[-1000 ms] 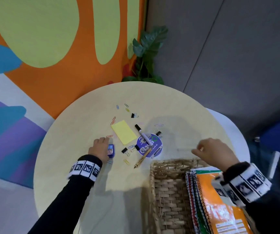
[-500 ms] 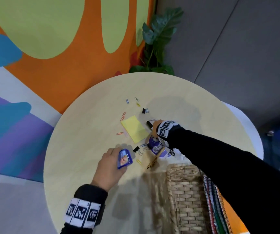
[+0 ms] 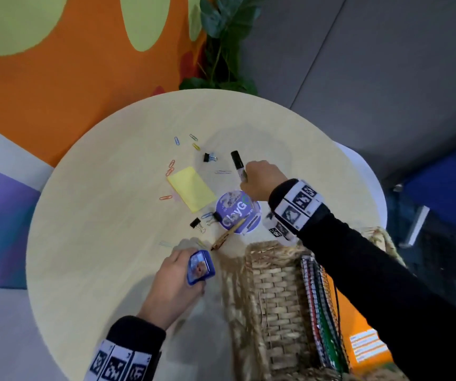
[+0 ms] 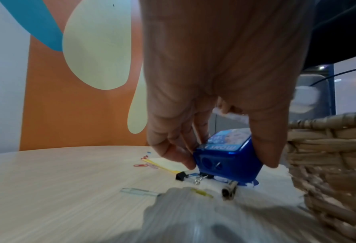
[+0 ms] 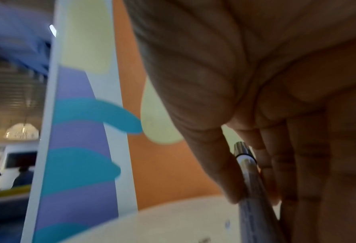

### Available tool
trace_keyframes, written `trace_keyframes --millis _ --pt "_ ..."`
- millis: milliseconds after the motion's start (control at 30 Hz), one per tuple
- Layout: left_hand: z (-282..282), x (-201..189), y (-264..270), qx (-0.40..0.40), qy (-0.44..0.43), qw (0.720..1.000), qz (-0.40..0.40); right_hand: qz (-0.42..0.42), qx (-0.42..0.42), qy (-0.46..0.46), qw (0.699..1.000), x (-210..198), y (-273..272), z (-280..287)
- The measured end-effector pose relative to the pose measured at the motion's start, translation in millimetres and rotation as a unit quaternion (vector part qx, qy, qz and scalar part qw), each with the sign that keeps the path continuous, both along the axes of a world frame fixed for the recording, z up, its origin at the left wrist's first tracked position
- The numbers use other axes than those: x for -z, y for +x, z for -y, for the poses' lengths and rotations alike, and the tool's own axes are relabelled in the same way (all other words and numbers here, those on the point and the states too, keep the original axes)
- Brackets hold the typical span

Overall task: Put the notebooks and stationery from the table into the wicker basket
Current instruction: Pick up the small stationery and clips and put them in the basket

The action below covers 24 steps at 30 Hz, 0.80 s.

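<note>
Notebooks [image 3: 320, 312] stand on edge inside the wicker basket [image 3: 273, 292], nearest the person and just to the right of the left hand [image 3: 176, 281]. That hand pinches a blue pencil sharpener [image 3: 199, 267] between thumb and fingers, lifted off the table [image 3: 89, 243] and close beside the basket's near wall. The sensible move, I judge, is to raise it above the rim before carrying it across, then let go low inside so it does not bounce out.

Just beyond the left hand lie a pencil [image 3: 228, 236], binder clips [image 3: 197, 224] and scattered paper clips [image 3: 170, 167], with a round purple sticker [image 3: 235, 211] and a yellow sticky pad [image 3: 191, 192] farther on, between the two hands.

Farthest out, the right hand [image 3: 262, 181] is curled round a black-capped marker [image 3: 237, 162], its cap end sticking out past the knuckles. It should come back over the sticker without sweeping the clips, tip the marker lengthwise and drop it alongside the notebooks.
</note>
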<state>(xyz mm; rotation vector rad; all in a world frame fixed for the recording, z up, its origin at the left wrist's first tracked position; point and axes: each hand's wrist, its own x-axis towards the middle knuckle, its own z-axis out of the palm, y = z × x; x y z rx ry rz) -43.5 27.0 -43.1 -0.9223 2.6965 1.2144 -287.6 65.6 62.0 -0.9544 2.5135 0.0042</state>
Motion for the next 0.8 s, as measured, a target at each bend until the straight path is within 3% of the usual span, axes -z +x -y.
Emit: trace_keyframes --millis 100,233,400,533,700,800 --pt "-2 -13 -18 0.007 -0.006 1.0 -0.027 -0.005 0.04 -0.062 0.997 -27 32 -76" --pt "1 -32 -45 0.02 -0.022 0.998 -0.053 0.051 0.079 0.015 0.995 6 72 -149" --pt "-9 -65 -69 0.054 -0.049 0.994 -0.08 0.112 0.109 0.152 0.976 59 98 -180" --pt "-37 -93 -73 0.099 -0.047 0.989 -0.1 0.091 0.092 0.144 0.981 72 101 -179" --pt "-89 -95 -75 0.238 -0.089 0.967 -0.014 0.066 0.152 0.048 0.985 43 95 -191" --pt "-121 -78 -82 0.338 -0.163 0.922 0.092 0.033 0.205 0.002 0.978 18 98 -225"
